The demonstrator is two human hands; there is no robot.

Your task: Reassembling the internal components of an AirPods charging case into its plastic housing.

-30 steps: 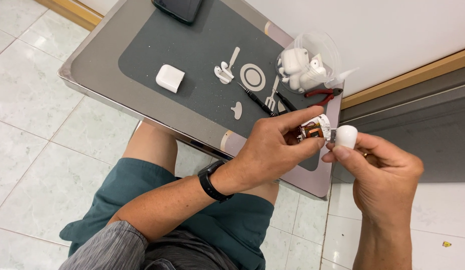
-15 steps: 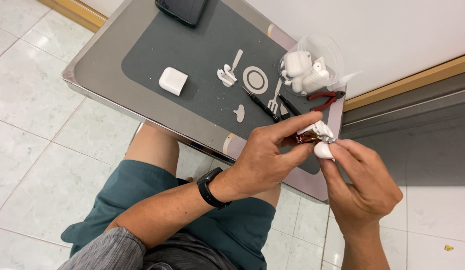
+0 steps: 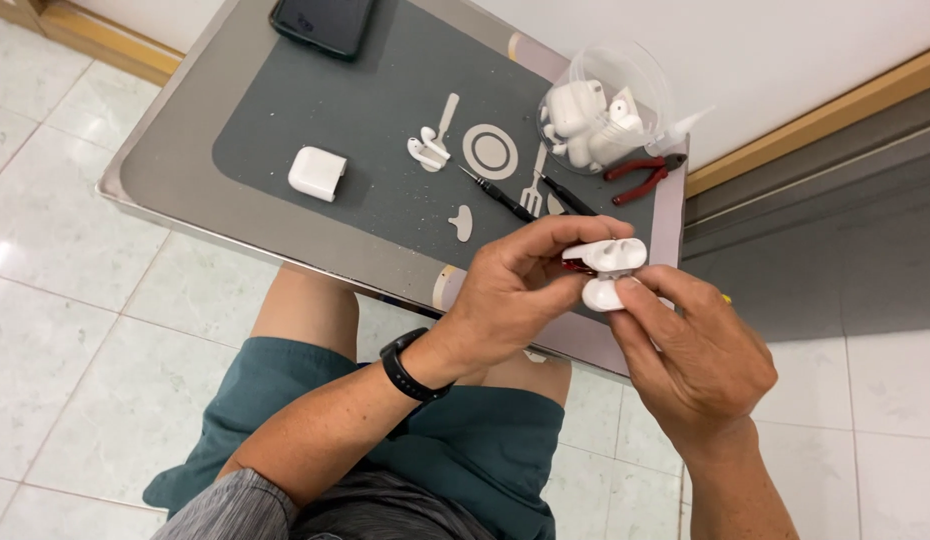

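Observation:
My left hand (image 3: 515,295) pinches a small white earbud case part (image 3: 607,255) between thumb and fingers, with something red just behind it. My right hand (image 3: 690,355) comes from the lower right and holds a small white rounded piece (image 3: 600,295) pressed against the underside of that part. Both hands meet above the near right edge of the grey table (image 3: 165,190). A black watch (image 3: 410,368) is on my left wrist.
On the dark mat (image 3: 365,120) lie a white earbud case (image 3: 317,173), two loose earbuds (image 3: 427,150), a white ring (image 3: 490,151), thin tools (image 3: 497,192) and red pliers (image 3: 642,172). A clear tub of white parts (image 3: 600,110) stands at the right, a black phone (image 3: 323,20) at the far edge.
My hands have closed together: the white rounded piece in my right hand has come up against the part held by my left. The view has shifted slightly.

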